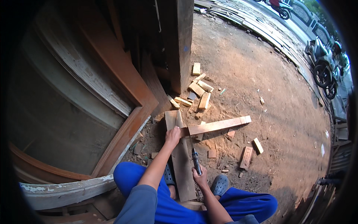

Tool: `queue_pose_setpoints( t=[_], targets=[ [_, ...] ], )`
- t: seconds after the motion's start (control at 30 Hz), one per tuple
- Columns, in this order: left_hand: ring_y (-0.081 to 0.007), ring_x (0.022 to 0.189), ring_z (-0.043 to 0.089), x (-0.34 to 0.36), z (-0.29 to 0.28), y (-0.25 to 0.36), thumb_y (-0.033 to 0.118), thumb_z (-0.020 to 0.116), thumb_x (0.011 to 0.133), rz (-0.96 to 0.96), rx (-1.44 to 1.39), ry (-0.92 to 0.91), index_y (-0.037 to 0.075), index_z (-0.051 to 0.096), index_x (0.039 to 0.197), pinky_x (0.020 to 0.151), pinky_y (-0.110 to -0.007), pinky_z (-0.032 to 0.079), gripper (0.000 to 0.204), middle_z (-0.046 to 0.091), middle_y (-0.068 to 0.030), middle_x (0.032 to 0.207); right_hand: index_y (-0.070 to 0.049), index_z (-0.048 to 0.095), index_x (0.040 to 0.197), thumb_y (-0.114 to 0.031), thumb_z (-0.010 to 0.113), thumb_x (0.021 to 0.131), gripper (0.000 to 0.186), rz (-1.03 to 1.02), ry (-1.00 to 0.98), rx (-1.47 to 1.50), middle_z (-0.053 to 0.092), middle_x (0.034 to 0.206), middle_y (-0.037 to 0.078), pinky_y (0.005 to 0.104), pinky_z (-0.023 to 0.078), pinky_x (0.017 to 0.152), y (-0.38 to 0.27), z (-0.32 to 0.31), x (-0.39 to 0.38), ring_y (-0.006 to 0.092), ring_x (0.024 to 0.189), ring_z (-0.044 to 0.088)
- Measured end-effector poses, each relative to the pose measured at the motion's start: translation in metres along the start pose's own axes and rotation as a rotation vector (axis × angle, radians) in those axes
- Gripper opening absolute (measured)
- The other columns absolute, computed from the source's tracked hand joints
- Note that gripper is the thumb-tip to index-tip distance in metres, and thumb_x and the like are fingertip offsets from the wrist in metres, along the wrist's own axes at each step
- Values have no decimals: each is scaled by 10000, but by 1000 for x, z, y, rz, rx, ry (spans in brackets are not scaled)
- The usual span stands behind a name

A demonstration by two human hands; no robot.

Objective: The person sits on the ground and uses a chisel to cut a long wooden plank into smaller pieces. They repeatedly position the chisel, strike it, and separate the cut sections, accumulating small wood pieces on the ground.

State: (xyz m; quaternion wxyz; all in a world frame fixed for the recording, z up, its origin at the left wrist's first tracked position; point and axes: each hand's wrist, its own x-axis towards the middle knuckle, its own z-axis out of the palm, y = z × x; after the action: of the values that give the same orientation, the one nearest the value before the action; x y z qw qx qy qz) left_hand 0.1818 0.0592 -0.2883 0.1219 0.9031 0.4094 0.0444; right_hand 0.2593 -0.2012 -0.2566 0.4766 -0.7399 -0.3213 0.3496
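Observation:
A light wooden batten (220, 125) lies across a long plank (184, 170) between my feet, its far end sticking out to the right over the ground. My left hand (172, 137) is closed around the batten's left end, pressing it on the plank. In my right hand (200, 176) is the handle of a hand saw (195, 158). The saw's thin blade runs forward to the batten, close to the right of my left hand. How deep the blade sits in the wood cannot be made out.
Wooden offcuts (204, 100) lie heaped by a thick post (183, 48). A small carved block (246, 157) and other scraps lie on the dirt at right. Wooden frames (123, 138) lean at left. Motorbikes (322, 71) stand at the far right.

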Motion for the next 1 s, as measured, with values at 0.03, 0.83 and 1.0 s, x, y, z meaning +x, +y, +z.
queue_pose_setpoints(
  t=[0.03,0.83,1.0],
  targets=[
    [-344,853,630,-2,1,5,192,731,739,-3,10,-32,-1,576,965,706,-435,522,335,595,-155,924,8,514,734,-99,622,800,165,28,3,37,410,582,26,285,348,530,-4,1,21,102,566,392],
    [-323,877,631,-17,12,2,186,746,711,-6,-52,10,-18,557,1075,716,-431,523,458,580,-147,985,-4,466,679,-101,611,800,212,0,59,90,388,555,33,304,329,498,-22,15,30,104,534,358],
    [-318,877,632,-13,8,6,180,725,735,-62,-36,-40,-11,563,1060,721,-424,522,410,584,-145,979,-4,471,674,-96,628,775,208,23,40,-37,389,541,43,304,336,485,-14,5,-10,108,506,373]
  ],
)
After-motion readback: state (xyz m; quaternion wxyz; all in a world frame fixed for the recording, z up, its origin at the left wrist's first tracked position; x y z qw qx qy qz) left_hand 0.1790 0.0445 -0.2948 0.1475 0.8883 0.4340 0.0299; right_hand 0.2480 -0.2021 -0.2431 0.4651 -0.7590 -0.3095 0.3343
